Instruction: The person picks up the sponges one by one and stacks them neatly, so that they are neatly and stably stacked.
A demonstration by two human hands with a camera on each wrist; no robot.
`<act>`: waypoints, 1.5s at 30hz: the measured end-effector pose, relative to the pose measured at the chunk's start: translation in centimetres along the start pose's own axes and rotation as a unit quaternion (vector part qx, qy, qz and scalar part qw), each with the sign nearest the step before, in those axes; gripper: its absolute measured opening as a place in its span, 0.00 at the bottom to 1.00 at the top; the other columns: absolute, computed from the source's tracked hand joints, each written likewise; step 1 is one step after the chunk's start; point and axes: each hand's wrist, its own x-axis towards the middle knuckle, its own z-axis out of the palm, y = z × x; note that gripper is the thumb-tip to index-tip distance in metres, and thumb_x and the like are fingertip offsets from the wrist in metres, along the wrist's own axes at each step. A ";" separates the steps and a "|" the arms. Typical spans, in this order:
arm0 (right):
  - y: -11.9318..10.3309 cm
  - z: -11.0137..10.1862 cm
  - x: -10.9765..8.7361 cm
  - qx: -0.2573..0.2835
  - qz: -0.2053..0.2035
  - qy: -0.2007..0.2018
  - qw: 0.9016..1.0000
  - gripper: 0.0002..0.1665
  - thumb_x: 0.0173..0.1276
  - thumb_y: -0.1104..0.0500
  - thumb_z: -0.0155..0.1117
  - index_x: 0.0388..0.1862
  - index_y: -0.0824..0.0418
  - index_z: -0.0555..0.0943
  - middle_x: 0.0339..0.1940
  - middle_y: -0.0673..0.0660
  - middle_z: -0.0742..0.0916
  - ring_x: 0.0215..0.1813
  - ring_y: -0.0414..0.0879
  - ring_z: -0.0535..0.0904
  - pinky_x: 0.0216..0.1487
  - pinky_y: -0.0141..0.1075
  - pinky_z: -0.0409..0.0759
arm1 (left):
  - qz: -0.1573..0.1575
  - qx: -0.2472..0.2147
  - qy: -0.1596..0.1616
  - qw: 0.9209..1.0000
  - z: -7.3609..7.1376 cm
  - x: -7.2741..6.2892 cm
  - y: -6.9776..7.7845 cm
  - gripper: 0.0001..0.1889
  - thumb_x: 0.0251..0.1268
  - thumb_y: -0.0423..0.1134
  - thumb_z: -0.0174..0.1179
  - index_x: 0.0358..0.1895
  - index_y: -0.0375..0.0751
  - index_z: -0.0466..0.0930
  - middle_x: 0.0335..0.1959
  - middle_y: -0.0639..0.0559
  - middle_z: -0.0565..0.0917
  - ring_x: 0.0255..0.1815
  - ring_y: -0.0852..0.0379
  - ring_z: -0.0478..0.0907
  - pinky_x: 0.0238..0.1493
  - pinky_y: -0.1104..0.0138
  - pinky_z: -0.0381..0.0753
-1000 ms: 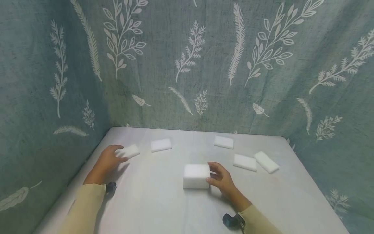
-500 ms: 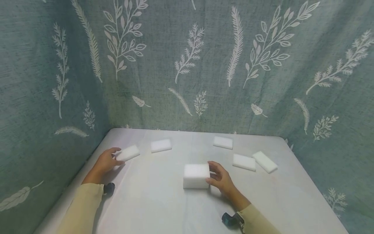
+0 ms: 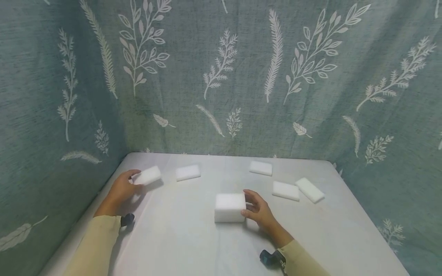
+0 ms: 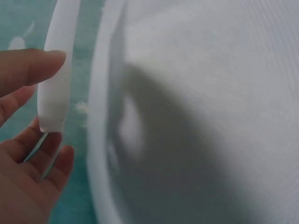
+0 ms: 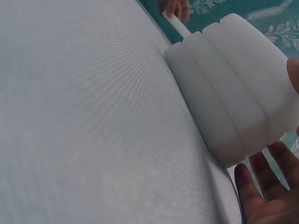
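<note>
My left hand [image 3: 121, 188] pinches one end of a white sponge block [image 3: 149, 175] at the table's far left. The sponge is raised above the surface, with its shadow below. In the left wrist view, the thumb lies across the sponge [image 4: 58, 88] and fingertips meet its lower end. Near the middle of the table stands a neat stack of three white sponges [image 3: 228, 209]. My right hand [image 3: 260, 211] holds the right side of the stack, thumb toward the front and fingers behind. Seen from the right wrist, the layers of the stack [image 5: 224, 88] sit flush.
One loose white sponge [image 3: 188, 173] lies just right of the left hand. Toward the back right lie three more: a rear sponge [image 3: 261, 168], a middle sponge [image 3: 286, 191] and a slanted sponge [image 3: 310, 190]. Patterned green cloth [image 3: 186, 76] hangs behind the white table [image 3: 172, 237].
My left hand has closed on the sponge at the far left and lifted it off the table. The right hand stays at the stack. The head view has shifted slightly.
</note>
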 end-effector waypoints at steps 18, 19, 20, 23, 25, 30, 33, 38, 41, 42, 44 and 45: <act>0.0 0.0 -0.1 0.025 0.011 0.010 1.000 0.41 0.58 0.69 0.71 0.70 0.68 0.64 0.65 0.69 0.73 0.65 0.65 0.69 0.62 0.42 0.73 | 0.102 -0.028 -0.011 0.994 3.2 -1.9 6.6 0.29 0.58 0.43 0.70 0.61 0.36 0.75 0.63 0.36 0.69 0.63 0.37 0.67 0.60 0.46 0.70; 0.0 -0.1 -0.1 0.024 0.012 0.011 1.000 0.41 0.58 0.69 0.71 0.70 0.68 0.65 0.65 0.69 0.73 0.65 0.65 0.69 0.62 0.42 0.73 | 0.110 -0.030 -0.015 0.993 3.5 -2.0 7.1 0.28 0.57 0.43 0.71 0.61 0.36 0.75 0.63 0.37 0.70 0.63 0.38 0.67 0.59 0.46 0.71; 0.0 -0.1 -0.1 0.022 0.012 0.013 1.000 0.41 0.58 0.69 0.71 0.70 0.68 0.65 0.65 0.69 0.74 0.65 0.65 0.69 0.62 0.42 0.73 | 0.119 -0.033 -0.019 0.992 3.8 -2.1 7.5 0.28 0.57 0.42 0.71 0.60 0.37 0.76 0.62 0.38 0.71 0.63 0.39 0.68 0.59 0.47 0.71; -0.1 -0.1 -0.1 0.022 0.009 0.016 1.000 0.40 0.58 0.69 0.71 0.69 0.68 0.66 0.64 0.69 0.74 0.64 0.65 0.71 0.61 0.41 0.74 | 0.145 -0.032 -0.032 0.988 4.6 -2.4 8.6 0.27 0.55 0.44 0.72 0.58 0.39 0.78 0.61 0.41 0.73 0.62 0.41 0.69 0.58 0.48 0.73; -0.2 -0.1 -0.2 0.023 0.004 0.014 1.000 0.41 0.58 0.69 0.70 0.69 0.69 0.65 0.64 0.70 0.74 0.63 0.65 0.71 0.60 0.41 0.74 | 0.154 -0.029 -0.042 0.987 4.9 -2.7 9.4 0.27 0.54 0.46 0.73 0.57 0.42 0.78 0.61 0.43 0.74 0.61 0.42 0.71 0.57 0.49 0.74; -0.2 -0.1 -0.2 0.025 -0.004 0.003 1.000 0.42 0.59 0.69 0.70 0.70 0.72 0.62 0.65 0.71 0.73 0.63 0.65 0.71 0.60 0.42 0.74 | 0.176 -0.025 -0.058 0.982 5.2 -3.4 11.2 0.27 0.53 0.51 0.73 0.56 0.48 0.79 0.60 0.48 0.75 0.56 0.45 0.74 0.54 0.50 0.76; 0.0 -0.2 -0.3 0.021 -0.004 0.003 1.000 0.41 0.59 0.69 0.70 0.70 0.71 0.63 0.64 0.70 0.74 0.63 0.65 0.72 0.60 0.42 0.75 | 0.194 -0.037 -0.060 0.978 5.4 -3.7 12.2 0.26 0.52 0.52 0.73 0.55 0.49 0.79 0.58 0.50 0.77 0.55 0.46 0.75 0.54 0.50 0.76; 0.1 -0.2 -0.4 0.025 -0.013 0.014 1.000 0.40 0.58 0.70 0.70 0.68 0.71 0.65 0.63 0.69 0.75 0.63 0.64 0.72 0.60 0.43 0.74 | 0.212 -0.054 -0.076 0.973 6.2 -4.2 13.5 0.27 0.51 0.53 0.74 0.54 0.49 0.80 0.56 0.52 0.78 0.54 0.49 0.74 0.54 0.49 0.75; -0.1 -0.1 -0.4 0.030 -0.020 0.012 0.999 0.39 0.57 0.71 0.70 0.68 0.71 0.66 0.62 0.68 0.75 0.63 0.64 0.71 0.61 0.44 0.74 | 0.223 -0.063 -0.087 0.969 7.0 -4.3 14.1 0.26 0.51 0.52 0.74 0.53 0.49 0.80 0.56 0.54 0.78 0.54 0.51 0.74 0.54 0.50 0.75; -0.1 -0.1 -0.4 0.029 -0.023 0.010 0.999 0.39 0.58 0.70 0.70 0.68 0.71 0.66 0.63 0.68 0.75 0.63 0.64 0.71 0.61 0.44 0.74 | 0.229 -0.065 -0.090 0.967 7.3 -4.3 14.3 0.26 0.51 0.51 0.74 0.53 0.49 0.80 0.57 0.54 0.78 0.54 0.51 0.74 0.54 0.50 0.75; -0.5 0.0 -0.4 0.028 -0.024 0.006 0.999 0.39 0.58 0.71 0.69 0.68 0.72 0.65 0.63 0.69 0.75 0.63 0.66 0.70 0.61 0.46 0.73 | 0.237 -0.064 -0.092 0.965 7.9 -4.4 14.8 0.25 0.51 0.51 0.74 0.53 0.50 0.80 0.58 0.53 0.77 0.55 0.51 0.74 0.54 0.51 0.76; -0.5 0.0 -0.4 0.028 -0.025 0.005 0.999 0.39 0.58 0.71 0.69 0.68 0.72 0.65 0.63 0.69 0.75 0.63 0.66 0.70 0.61 0.46 0.73 | 0.241 -0.062 -0.093 0.964 8.3 -4.4 15.1 0.25 0.50 0.51 0.75 0.53 0.50 0.80 0.58 0.54 0.77 0.55 0.51 0.74 0.54 0.52 0.76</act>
